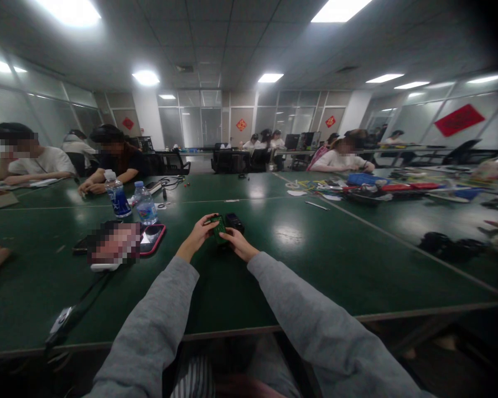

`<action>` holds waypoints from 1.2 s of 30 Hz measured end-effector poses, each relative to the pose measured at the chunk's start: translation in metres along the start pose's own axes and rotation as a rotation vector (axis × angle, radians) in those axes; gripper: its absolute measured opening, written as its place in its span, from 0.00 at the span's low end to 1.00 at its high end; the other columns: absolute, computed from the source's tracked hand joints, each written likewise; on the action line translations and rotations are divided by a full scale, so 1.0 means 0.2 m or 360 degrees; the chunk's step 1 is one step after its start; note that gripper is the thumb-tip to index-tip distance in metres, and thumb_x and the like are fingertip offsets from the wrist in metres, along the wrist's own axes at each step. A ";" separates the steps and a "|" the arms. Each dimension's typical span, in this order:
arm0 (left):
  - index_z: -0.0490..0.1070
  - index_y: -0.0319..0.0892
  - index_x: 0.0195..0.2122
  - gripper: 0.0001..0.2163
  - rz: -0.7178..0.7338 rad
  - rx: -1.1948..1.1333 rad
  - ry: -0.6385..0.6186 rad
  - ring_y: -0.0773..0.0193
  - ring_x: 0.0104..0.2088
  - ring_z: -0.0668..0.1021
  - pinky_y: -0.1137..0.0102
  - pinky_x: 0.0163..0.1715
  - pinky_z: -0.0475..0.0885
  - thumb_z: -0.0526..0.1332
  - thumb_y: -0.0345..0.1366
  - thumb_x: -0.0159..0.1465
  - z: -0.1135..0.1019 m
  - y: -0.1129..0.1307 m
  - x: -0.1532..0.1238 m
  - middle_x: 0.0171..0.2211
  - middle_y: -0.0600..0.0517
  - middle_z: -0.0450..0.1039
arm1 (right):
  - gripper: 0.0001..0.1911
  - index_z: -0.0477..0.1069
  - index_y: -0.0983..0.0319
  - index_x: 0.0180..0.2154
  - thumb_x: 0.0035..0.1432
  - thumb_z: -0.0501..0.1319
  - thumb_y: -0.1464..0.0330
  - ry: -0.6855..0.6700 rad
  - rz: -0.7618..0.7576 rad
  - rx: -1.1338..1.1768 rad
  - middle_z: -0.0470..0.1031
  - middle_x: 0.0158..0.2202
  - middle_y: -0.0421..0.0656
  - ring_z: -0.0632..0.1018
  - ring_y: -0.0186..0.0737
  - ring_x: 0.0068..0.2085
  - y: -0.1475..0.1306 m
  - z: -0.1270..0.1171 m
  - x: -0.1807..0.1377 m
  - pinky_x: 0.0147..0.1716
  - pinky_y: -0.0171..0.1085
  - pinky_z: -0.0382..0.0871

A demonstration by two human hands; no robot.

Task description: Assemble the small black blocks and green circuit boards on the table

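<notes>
Between my two hands is a green circuit board (218, 226), tilted up a little above the green table (257, 293). My left hand (201, 231) grips its left edge, fingers along the top. The thumb and fingers of my right hand (236, 241) pinch its lower right side. Just behind the board, close to my right fingers, a black device (234, 221) with a dark face rests on the table. Small details on the board are too blurred to make out.
To the left stand a blue-labelled bottle (118, 193) and a clear water bottle (145, 204), with a red-edged phone (152, 239) and cable nearby. Right are a pen-like stick (317, 205), tangled wires and tools (382, 190), and black objects (452, 245). Several people sit around.
</notes>
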State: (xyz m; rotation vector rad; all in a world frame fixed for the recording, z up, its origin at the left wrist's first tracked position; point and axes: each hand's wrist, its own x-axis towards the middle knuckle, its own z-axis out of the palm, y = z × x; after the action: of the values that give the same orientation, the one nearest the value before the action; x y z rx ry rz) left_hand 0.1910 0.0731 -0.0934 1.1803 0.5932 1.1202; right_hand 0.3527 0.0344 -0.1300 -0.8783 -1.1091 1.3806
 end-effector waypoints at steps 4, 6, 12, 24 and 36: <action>0.72 0.44 0.49 0.23 0.0000 0.0000 0.0002 0.62 0.40 0.78 0.68 0.40 0.72 0.71 0.31 0.51 0.00 -0.01 0.01 0.44 0.48 0.75 | 0.27 0.68 0.64 0.47 0.46 0.71 0.64 -0.0003 0.0035 0.0008 0.71 0.49 0.48 0.74 0.40 0.48 0.01 -0.02 0.01 0.54 0.43 0.67; 0.72 0.44 0.49 0.22 -0.0019 -0.0012 0.0014 0.63 0.39 0.77 0.68 0.39 0.72 0.71 0.31 0.51 0.00 -0.02 0.01 0.43 0.48 0.75 | 0.28 0.67 0.64 0.48 0.46 0.71 0.63 -0.0012 0.0036 -0.0015 0.70 0.50 0.48 0.74 0.40 0.49 0.02 -0.02 0.01 0.54 0.43 0.67; 0.72 0.43 0.46 0.21 -0.0080 -0.0038 0.0039 0.63 0.37 0.77 0.70 0.36 0.71 0.71 0.30 0.50 0.00 0.00 0.01 0.41 0.49 0.75 | 0.29 0.66 0.65 0.49 0.47 0.71 0.64 -0.0016 0.0026 -0.0043 0.69 0.51 0.49 0.73 0.41 0.50 0.01 -0.01 0.00 0.55 0.43 0.65; 0.73 0.42 0.45 0.19 -0.0126 0.0043 0.0119 0.66 0.33 0.77 0.72 0.31 0.70 0.70 0.29 0.51 0.03 0.02 0.00 0.38 0.50 0.76 | 0.30 0.68 0.65 0.45 0.41 0.74 0.63 -0.0022 0.0018 -0.0053 0.71 0.47 0.48 0.73 0.41 0.47 0.00 0.00 0.01 0.53 0.42 0.65; 0.73 0.43 0.47 0.19 -0.0136 0.0234 0.0100 0.64 0.34 0.77 0.71 0.32 0.69 0.69 0.32 0.52 0.02 0.02 0.00 0.40 0.49 0.75 | 0.30 0.68 0.64 0.46 0.42 0.74 0.62 -0.0099 -0.0014 -0.0048 0.71 0.48 0.47 0.73 0.39 0.48 0.04 -0.03 0.03 0.52 0.41 0.65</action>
State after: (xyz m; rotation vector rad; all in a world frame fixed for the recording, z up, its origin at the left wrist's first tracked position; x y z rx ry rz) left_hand 0.1939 0.0710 -0.0883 1.2370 0.7783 1.0580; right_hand 0.3551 0.0406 -0.1389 -0.8559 -1.1822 1.3951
